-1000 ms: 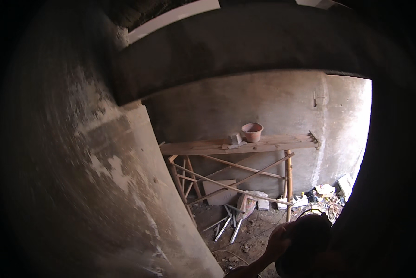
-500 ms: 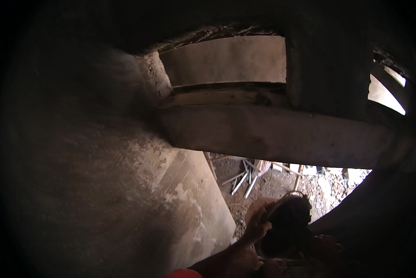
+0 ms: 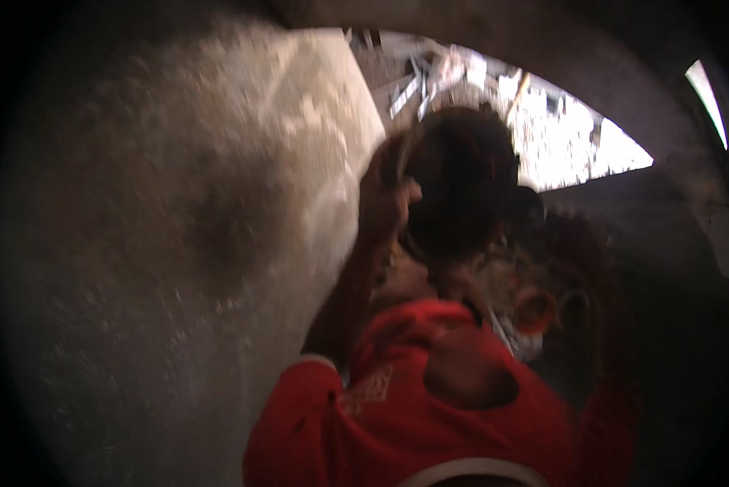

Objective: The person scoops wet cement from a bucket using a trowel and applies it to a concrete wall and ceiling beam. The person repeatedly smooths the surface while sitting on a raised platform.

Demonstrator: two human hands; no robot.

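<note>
A dark, rounded, pan-like thing (image 3: 462,174) is tilted up before my chest; shadow and blur hide its exact kind. My left hand (image 3: 389,199) is closed on its left rim, with the thumb over the near side. My right hand (image 3: 571,235) lies in deep shadow to the right of it, and its fingers cannot be made out. The front of my red shirt (image 3: 405,357) fills the lower middle.
A rough plastered wall (image 3: 178,203) rises close on my left. Beyond the dark thing, pale poles (image 3: 413,89) lie on bright, littered ground. Lower down is an orange round container (image 3: 535,310). A dark slanted surface (image 3: 664,243) borders the right.
The view has tipped downward, so the wall opening has left the picture and my red shirt has come in. The dark thing and my left hand appear higher and larger.
</note>
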